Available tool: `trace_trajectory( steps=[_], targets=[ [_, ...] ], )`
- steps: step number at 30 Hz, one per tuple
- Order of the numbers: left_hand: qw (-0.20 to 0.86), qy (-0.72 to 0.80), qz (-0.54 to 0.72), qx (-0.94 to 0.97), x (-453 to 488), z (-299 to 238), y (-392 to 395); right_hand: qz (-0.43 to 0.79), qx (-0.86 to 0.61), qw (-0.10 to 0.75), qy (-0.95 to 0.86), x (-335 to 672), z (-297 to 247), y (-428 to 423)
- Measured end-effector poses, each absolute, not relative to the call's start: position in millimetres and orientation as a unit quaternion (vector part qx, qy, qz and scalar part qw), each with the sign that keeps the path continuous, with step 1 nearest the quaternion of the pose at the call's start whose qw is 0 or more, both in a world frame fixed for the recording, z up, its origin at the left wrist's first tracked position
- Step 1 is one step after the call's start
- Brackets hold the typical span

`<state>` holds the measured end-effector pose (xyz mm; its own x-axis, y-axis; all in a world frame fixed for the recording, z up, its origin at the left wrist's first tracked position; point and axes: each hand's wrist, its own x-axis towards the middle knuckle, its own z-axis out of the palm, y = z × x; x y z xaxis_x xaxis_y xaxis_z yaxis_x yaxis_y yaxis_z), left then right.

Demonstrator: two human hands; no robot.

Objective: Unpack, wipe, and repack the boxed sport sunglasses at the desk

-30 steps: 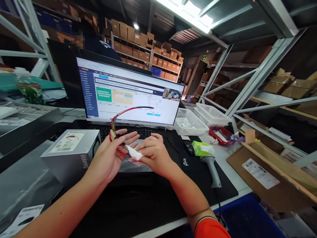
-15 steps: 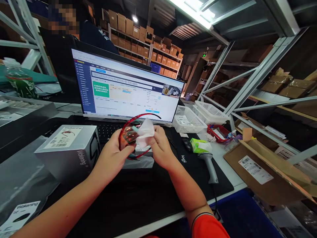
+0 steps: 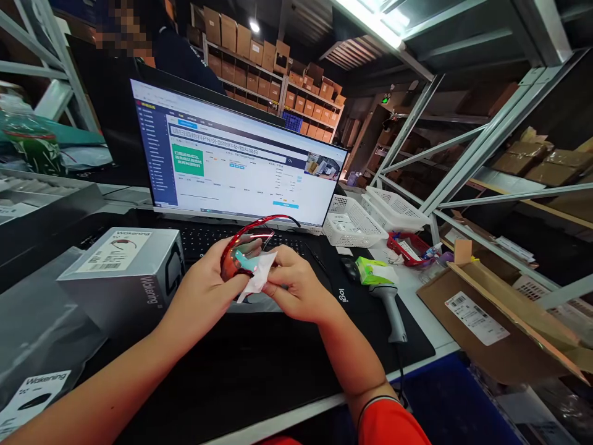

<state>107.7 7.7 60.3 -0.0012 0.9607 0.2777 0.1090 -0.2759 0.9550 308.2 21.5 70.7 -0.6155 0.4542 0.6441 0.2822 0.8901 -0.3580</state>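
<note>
Lower in the frame than half a second ago, the white tissue [image 3: 259, 275] has come down from in front of the red glasses [image 3: 243, 256] to their near lower edge, baring more of the lens's inner side; for the wiping that seems in hand, it now appears to meet the lens near the rim. The left hand [image 3: 206, 278], at centre, grips the glasses, thumb along the near edge; the right hand [image 3: 296, 284], just beside it, pinches the tissue between thumb and fingers. Both work above a black desk mat [image 3: 208, 371], with a grey box [image 3: 123, 278] at left and a scanner [image 3: 393, 312] and green packet [image 3: 375, 272] at right. A lit monitor [image 3: 241, 167] stands behind; farther back, shelves hold brown boxes [image 3: 252, 80], and another person in a dark top [image 3: 185, 62] shows at upper left.
</note>
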Motion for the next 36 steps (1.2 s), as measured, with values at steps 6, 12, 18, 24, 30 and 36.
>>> trace_trajectory(
  steps=[6, 12, 18, 24, 30, 36],
  targets=[
    [0.427, 0.445, 0.551, 0.562, 109, 59, 13, 0.156, -0.201, 0.369, -0.894, 315, 72, 34],
    [0.547, 0.431, 0.561, 0.447, 110, 69, 13, 0.083, -0.252, 0.384, -0.885, 313, 62, 43],
    [0.567, 0.429, 0.542, 0.447, 115, 70, 11, 0.037, -0.262, 0.414, -0.871, 300, 50, 40],
    [0.579, 0.434, 0.523, 0.45, 121, 71, 6, 0.015, -0.268, 0.399, -0.877, 300, 49, 33],
    [0.585, 0.415, 0.502, 0.483, 120, 62, 3, 0.026, -0.235, 0.383, -0.893, 308, 54, 28],
    [0.549, 0.414, 0.521, 0.506, 115, 57, 13, 0.125, -0.268, 0.402, -0.866, 311, 61, 35]
  ],
)
